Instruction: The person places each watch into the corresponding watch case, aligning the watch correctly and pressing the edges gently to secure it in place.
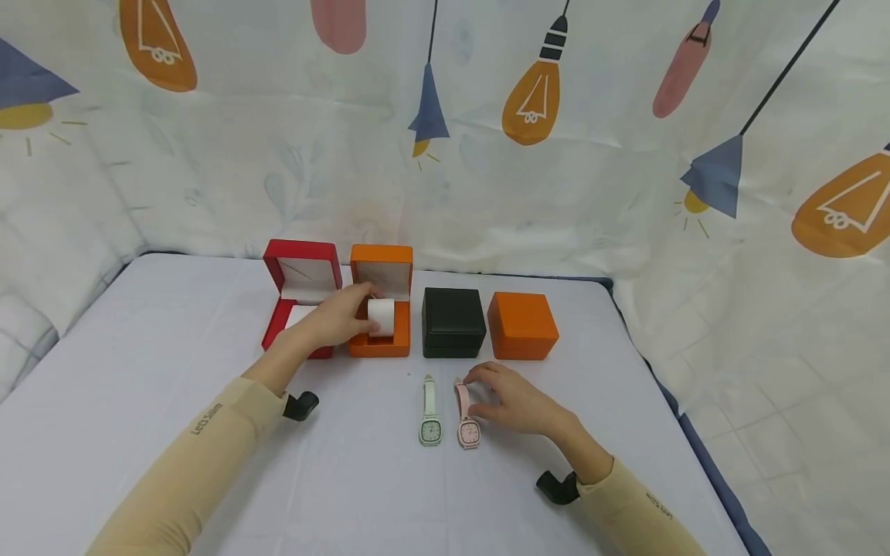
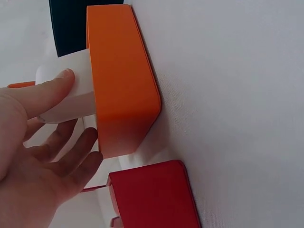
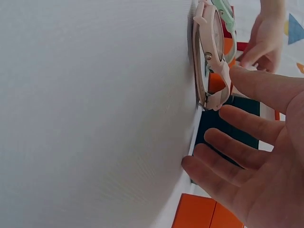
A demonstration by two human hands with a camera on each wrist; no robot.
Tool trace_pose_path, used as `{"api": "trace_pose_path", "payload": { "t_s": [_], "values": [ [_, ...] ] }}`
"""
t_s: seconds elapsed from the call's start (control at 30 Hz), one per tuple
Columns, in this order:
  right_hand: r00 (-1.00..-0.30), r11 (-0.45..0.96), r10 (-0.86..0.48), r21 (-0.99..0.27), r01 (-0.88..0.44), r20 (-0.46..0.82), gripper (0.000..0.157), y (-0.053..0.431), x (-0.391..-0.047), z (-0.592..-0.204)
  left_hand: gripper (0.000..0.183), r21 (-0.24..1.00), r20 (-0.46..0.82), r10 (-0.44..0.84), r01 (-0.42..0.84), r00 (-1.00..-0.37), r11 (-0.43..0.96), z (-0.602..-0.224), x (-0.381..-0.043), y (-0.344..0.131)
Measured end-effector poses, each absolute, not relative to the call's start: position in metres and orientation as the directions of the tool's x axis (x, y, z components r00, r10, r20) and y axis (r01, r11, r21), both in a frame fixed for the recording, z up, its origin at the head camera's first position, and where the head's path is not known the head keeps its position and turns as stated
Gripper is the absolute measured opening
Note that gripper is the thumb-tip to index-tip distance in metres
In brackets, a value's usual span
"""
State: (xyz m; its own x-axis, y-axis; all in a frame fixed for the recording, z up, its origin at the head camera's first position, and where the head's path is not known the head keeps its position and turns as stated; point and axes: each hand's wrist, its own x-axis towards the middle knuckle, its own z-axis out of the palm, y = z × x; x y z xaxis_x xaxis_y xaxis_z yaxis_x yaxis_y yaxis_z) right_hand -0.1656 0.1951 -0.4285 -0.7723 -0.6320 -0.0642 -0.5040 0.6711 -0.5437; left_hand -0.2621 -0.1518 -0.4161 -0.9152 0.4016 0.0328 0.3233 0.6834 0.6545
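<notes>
My left hand (image 1: 342,315) pinches a white watch cushion (image 1: 381,317) between thumb and fingers. In the left wrist view the cushion juts from the open orange box (image 2: 121,71), its inner end hidden by the box wall. My right hand (image 1: 518,398) is at the strap of a pink watch (image 1: 469,431) lying on the table. In the right wrist view the thumb and forefinger are on either side of the strap's end, the fingers loosely extended; whether they touch it I cannot tell. A light green watch (image 1: 430,428) lies left of the pink one.
An open red box (image 1: 302,251) stands left of the open orange one, partly behind my left forearm. To the right are a closed black box (image 1: 454,324) and a closed orange box (image 1: 523,327). A printed curtain (image 1: 459,208) hangs behind the white-covered table (image 1: 361,479).
</notes>
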Motion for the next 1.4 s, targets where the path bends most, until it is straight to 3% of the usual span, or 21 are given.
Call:
{"api": "trace_pose_path", "payload": {
  "t_s": [0.37, 1.1, 1.4],
  "values": [
    [-0.783, 0.684, -0.619, -0.528, -0.503, -0.056, 0.035, 0.195, -0.167, -0.431, 0.049, 0.676, 0.06, 0.408, 0.338, -0.911, 0.655, -0.408, -0.258, -0.151],
    [-0.816, 0.723, -0.576, -0.504, -0.473, -0.059, 0.014, 0.184, -0.165, -0.434, 0.049, 0.773, 0.135, 0.366, 0.329, -0.921, 0.542, -0.403, -0.255, -0.146],
    [-0.832, 0.759, -0.542, -0.495, -0.423, -0.119, 0.023, 0.181, -0.162, -0.43, 0.052, 0.806, 0.092, 0.356, 0.279, -0.93, 0.522, -0.405, -0.254, -0.147]
  ]
}}
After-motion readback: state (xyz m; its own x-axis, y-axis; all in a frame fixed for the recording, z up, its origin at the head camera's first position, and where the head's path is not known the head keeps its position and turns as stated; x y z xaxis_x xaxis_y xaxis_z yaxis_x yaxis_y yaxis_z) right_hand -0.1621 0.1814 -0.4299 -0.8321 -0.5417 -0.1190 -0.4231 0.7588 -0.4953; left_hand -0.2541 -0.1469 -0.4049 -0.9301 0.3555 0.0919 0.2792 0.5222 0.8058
